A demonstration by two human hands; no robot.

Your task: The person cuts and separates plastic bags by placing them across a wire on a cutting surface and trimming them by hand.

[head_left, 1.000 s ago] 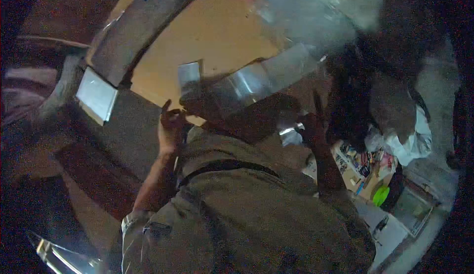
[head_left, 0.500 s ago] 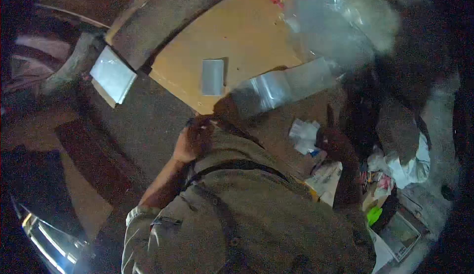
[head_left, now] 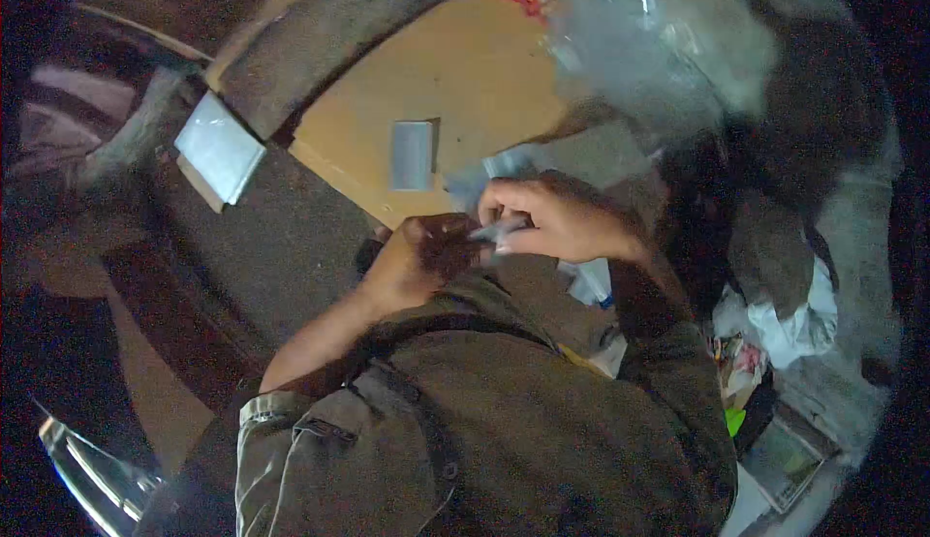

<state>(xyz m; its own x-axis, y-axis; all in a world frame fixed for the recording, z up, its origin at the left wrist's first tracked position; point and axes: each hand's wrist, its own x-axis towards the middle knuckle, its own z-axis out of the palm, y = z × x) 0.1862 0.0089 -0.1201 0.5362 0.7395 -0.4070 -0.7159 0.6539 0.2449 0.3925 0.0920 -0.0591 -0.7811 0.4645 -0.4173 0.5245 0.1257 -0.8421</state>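
My right hand (head_left: 572, 219) is closed in a pinch on a small, pale, plastic-looking piece (head_left: 496, 234), slightly blurred, above the near edge of the cardboard. Close against it, my left hand (head_left: 418, 264) has its fingers curled in at the other end of the piece; shadow partly hides them. Just beyond the hands lies a flat grey rectangular packet (head_left: 412, 155) on the brown cardboard sheet (head_left: 484, 82). Translucent plastic sleeves (head_left: 605, 154) are spread on the right of it, partly behind my right hand.
A heap of clear plastic bags (head_left: 630, 43) covers the cardboard's far right. At left sits a white plastic-wrapped stack (head_left: 221, 150). Crumpled white plastic (head_left: 799, 319) and mixed scraps lie to the right, near a framed panel (head_left: 790, 460). Crumpled clear plastic (head_left: 588, 280) shows below my right forearm.
My right hand has come up and left from the crumpled plastic at the right to meet my left hand. A small pale piece now shows between them. My left hand has moved slightly right.
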